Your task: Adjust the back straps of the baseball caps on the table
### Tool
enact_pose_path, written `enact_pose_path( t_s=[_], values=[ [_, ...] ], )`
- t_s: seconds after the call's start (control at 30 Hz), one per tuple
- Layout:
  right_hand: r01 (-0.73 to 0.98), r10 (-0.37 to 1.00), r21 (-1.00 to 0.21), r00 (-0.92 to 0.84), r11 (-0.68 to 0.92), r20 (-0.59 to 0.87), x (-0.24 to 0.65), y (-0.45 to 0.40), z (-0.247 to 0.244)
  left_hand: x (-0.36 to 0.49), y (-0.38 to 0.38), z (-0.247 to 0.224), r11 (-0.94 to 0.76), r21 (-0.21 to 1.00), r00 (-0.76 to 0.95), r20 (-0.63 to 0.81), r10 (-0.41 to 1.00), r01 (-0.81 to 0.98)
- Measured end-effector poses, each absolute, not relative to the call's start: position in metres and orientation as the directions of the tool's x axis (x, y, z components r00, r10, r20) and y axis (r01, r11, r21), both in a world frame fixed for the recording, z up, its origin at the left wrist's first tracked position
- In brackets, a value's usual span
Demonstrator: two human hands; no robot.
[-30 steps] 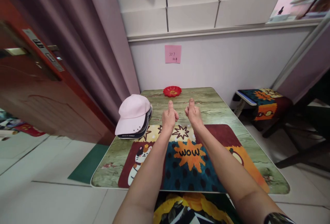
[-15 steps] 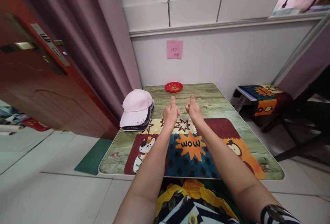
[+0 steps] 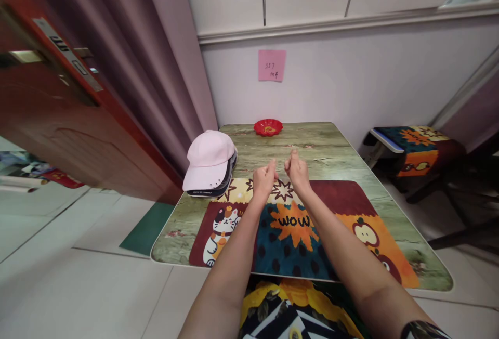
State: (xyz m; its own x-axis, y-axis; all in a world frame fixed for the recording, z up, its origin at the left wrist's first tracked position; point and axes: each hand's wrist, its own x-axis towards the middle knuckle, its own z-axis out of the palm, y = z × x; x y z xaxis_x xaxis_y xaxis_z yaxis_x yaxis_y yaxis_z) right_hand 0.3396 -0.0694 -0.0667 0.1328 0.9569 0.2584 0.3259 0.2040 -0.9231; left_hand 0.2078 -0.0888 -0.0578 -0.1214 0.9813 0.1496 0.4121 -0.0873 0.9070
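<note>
Both arms reach forward over the table. My left hand (image 3: 265, 179) is closed in a fist, its thumb tipped toward the right, with nothing visible in it. Close by on the right, my right hand (image 3: 297, 169) is also curled, thumb pointing up, and holds nothing. The two fists are a little apart, above the back edge of the colourful mat (image 3: 331, 198). To the left, a pink baseball cap (image 3: 209, 154) lies on top of at least one dark cap (image 3: 226, 185). A red scalloped dish (image 3: 268, 127) sits beyond my hands at the table's far edge.
The green wood-patterned table (image 3: 327, 141) stands against a wall bearing a pink note (image 3: 272, 65). At left are a purple curtain (image 3: 167, 42) and a reddish wooden door (image 3: 89, 131). A stool (image 3: 417, 144) with a similar mat is at right.
My left thumb has gone from pointing up to leaning over toward the right. My right thumb still points up. The camera view has shifted slightly.
</note>
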Motion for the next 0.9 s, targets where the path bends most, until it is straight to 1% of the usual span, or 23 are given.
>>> enact_pose_path(
  t_s=[0.07,0.1,0.17,0.23,0.33,0.4,0.43,0.5,0.57,0.63,0.7,0.77,0.83,0.9],
  values=[
    [0.252,0.954,-0.955,0.21,0.159,0.214,0.336,-0.068,-0.087,0.202,-0.089,-0.084,-0.102,0.915,-0.176,0.183,0.967,0.391],
    [0.222,0.955,-0.965,0.227,0.138,0.189,0.334,-0.067,-0.098,0.2,-0.09,-0.097,-0.097,0.935,-0.214,0.177,0.961,0.341],
    [0.215,0.966,-0.969,0.196,0.122,0.166,0.332,-0.068,-0.119,0.196,-0.092,-0.118,-0.078,0.97,-0.277,0.142,0.95,0.23],
    [0.288,0.97,-0.945,0.138,0.151,0.198,0.332,-0.069,-0.136,0.192,-0.095,-0.13,-0.059,0.986,-0.302,0.105,0.948,0.158],
    [0.404,0.968,-0.895,0.075,0.191,0.24,0.335,-0.072,-0.149,0.184,-0.1,-0.134,-0.064,0.998,-0.349,0.066,0.935,0.019],
    [0.411,0.971,-0.893,0.064,0.184,0.229,0.338,-0.072,-0.151,0.175,-0.104,-0.131,-0.103,0.993,-0.41,0.069,0.91,-0.061],
    [0.402,0.973,-0.898,0.06,0.179,0.221,0.338,-0.072,-0.151,0.17,-0.106,-0.129,-0.135,0.989,-0.453,0.093,0.887,-0.061],
    [0.389,0.976,-0.904,0.05,0.176,0.212,0.339,-0.072,-0.15,0.156,-0.11,-0.125,-0.209,0.976,-0.554,0.204,0.807,0.055],
    [0.391,0.976,-0.903,0.041,0.179,0.212,0.339,-0.072,-0.149,0.141,-0.115,-0.121,-0.249,0.932,-0.628,0.362,0.689,0.264],
    [0.402,0.976,-0.897,0.04,0.181,0.215,0.338,-0.072,-0.148,0.127,-0.119,-0.118,-0.231,0.851,-0.649,0.512,0.563,0.471],
    [0.416,0.976,-0.891,0.039,0.18,0.215,0.338,-0.072,-0.147,0.114,-0.121,-0.114,-0.175,0.763,-0.644,0.626,0.44,0.622],
    [0.425,0.976,-0.887,0.037,0.178,0.213,0.338,-0.072,-0.145,0.104,-0.123,-0.11,-0.101,0.676,-0.615,0.714,0.335,0.73],
    [0.429,0.976,-0.886,0.036,0.178,0.213,0.337,-0.072,-0.143,0.095,-0.125,-0.107,-0.035,0.611,-0.576,0.763,0.294,0.791],
    [0.429,0.976,-0.886,0.038,0.176,0.213,0.337,-0.072,-0.142,0.086,-0.125,-0.106,0.018,0.608,-0.588,0.76,0.276,0.794]
  ],
)
